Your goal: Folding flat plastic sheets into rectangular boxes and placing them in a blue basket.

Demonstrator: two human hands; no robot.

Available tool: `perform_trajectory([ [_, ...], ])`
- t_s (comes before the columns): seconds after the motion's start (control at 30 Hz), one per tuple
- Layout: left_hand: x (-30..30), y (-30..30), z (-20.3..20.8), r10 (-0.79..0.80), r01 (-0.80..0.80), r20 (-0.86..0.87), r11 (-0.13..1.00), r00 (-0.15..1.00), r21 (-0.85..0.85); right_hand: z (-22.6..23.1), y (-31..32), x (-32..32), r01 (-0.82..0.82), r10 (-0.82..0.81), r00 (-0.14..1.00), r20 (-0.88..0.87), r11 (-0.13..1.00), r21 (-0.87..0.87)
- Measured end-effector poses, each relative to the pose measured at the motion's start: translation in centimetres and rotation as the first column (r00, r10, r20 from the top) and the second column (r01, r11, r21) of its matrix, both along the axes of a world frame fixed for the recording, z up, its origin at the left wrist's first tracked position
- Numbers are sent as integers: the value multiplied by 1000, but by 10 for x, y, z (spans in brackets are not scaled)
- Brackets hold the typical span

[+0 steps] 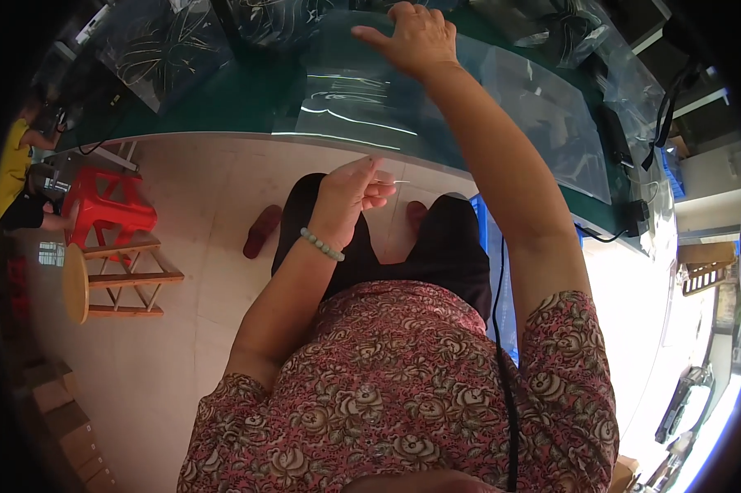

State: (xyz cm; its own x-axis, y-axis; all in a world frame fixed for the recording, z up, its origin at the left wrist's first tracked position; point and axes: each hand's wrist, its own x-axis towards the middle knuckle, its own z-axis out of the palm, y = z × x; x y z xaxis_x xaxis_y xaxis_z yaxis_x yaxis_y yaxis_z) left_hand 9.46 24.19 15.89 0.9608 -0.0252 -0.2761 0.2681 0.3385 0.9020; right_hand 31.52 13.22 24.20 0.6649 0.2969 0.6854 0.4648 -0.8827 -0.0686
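My left hand (pixel 350 201) is just off the front edge of the green table (pixel 223 123), its fingers closed around a thin, light-coloured, wire-like piece (pixel 399 181). Only the tip of that piece sticks out, so its exact kind is unclear. Farther forward, my right hand (pixel 417 39) reaches over the tabletop with thumb and fingers apart. It is at the far side of a clear plastic sheet (pixel 526 107) that lies along the front of the table and catches bright reflections. Whether the palm presses on the plastic cannot be made out.
Clear bags holding wires lie at the back left (pixel 161 53) and back right (pixel 563 37). A black box-shaped device (pixel 615 135) with a cable sits at right. At left are a red stool (pixel 108 205), a wooden stool (pixel 76 283) and a person in yellow (pixel 13 164).
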Motion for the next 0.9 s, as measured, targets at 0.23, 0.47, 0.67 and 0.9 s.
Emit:
perform_trajectory([
  [0.23, -64, 42, 6, 40, -113, 497, 987, 867, 118, 65, -110, -110, 82, 120, 951, -285, 789, 608],
  [0.47, -101, 34, 8, -289, 61, 565, 920, 773, 388, -31, -168, -212, -26, 220, 975, -32, 255, 967],
  [0.67, -103, 11, 10, -427, 169, 505, 862, 750, 478, -37, -187, -220, 12, -57, 998, 27, 604, 797],
  [0.9, -109, 13, 37, -654, 25, 422, 559, 628, 829, 35, -148, -265, -503, 468, 844, 262, 860, 85],
])
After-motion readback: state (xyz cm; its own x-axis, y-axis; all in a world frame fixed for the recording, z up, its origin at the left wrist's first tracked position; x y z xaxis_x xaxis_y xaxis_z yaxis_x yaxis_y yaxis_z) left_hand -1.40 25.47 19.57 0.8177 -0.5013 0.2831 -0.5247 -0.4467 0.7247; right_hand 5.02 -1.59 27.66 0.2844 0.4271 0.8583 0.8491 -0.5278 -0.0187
